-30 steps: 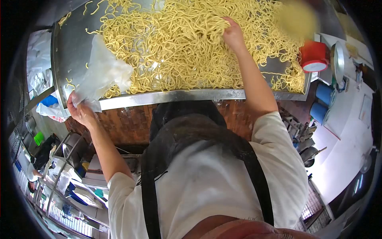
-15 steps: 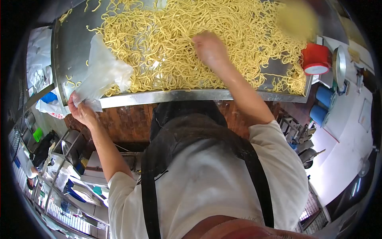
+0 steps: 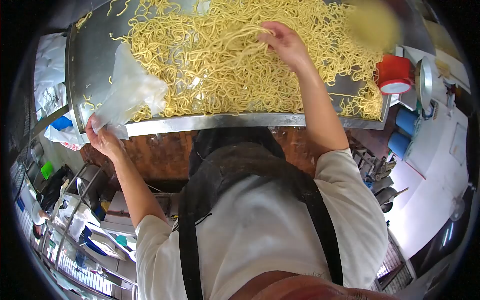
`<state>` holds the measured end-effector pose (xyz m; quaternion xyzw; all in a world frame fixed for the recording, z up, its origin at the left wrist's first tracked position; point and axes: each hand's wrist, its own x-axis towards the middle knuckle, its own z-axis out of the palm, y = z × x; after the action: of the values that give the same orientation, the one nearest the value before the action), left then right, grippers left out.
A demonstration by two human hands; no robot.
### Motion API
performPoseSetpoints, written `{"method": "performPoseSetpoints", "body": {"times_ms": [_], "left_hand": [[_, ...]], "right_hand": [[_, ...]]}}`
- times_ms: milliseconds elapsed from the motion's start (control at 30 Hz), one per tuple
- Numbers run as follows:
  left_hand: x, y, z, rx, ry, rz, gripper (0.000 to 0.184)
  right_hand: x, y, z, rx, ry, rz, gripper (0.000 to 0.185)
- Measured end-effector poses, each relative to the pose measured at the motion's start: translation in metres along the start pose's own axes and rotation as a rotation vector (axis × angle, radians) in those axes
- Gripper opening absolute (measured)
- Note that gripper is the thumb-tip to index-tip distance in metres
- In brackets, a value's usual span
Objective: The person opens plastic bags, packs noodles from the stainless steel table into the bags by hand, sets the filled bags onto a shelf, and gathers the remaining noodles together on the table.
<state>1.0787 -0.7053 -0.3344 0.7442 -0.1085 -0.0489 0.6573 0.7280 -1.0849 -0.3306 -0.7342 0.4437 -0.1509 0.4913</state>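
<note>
Thick yellow noodles (image 3: 225, 75) lie spread in a loose layer over a metal table (image 3: 92, 55) with a raised rim. My right hand (image 3: 287, 44) is above the noodles at the upper middle, its fingers closed round some strands that trail off to the left and blur. At the table's near left corner my left hand (image 3: 104, 140) pinches the edge of a clear plastic bag (image 3: 131, 90). The bag lies crumpled across the table, its far side touching the noodles.
A red container (image 3: 395, 72) and a round metal lid (image 3: 425, 82) stand past the table's right end. Blue containers (image 3: 407, 121) are lower on that side. White plastic bags (image 3: 50, 65) hang or lie at the left. A metal rack (image 3: 70, 220) stands lower left.
My right hand has moved to the right and slightly up, turning, and now lifts strands of noodles. My left hand and the plastic bag stay almost where they were.
</note>
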Motion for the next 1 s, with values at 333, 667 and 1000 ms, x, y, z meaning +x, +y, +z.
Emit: {"method": "performPoseSetpoints", "body": {"times_ms": [333, 667, 1000], "left_hand": [[-0.001, -0.010, 0.010, 0.017, -0.081, 0.030, 0.033], [-0.007, -0.005, 0.011, -0.025, -0.029, -0.001, 0.030], [-0.010, -0.003, -0.006, -0.030, -0.004, -0.023, 0.027]], "right_hand": [[0.005, 0.005, 0.079, -0.673, -0.061, -0.399, 0.020], [0.030, 0.018, 0.111, -0.741, -0.101, -0.179, 0.037], [0.001, -0.015, 0.047, -0.194, -0.483, -0.156, 0.035]]}}
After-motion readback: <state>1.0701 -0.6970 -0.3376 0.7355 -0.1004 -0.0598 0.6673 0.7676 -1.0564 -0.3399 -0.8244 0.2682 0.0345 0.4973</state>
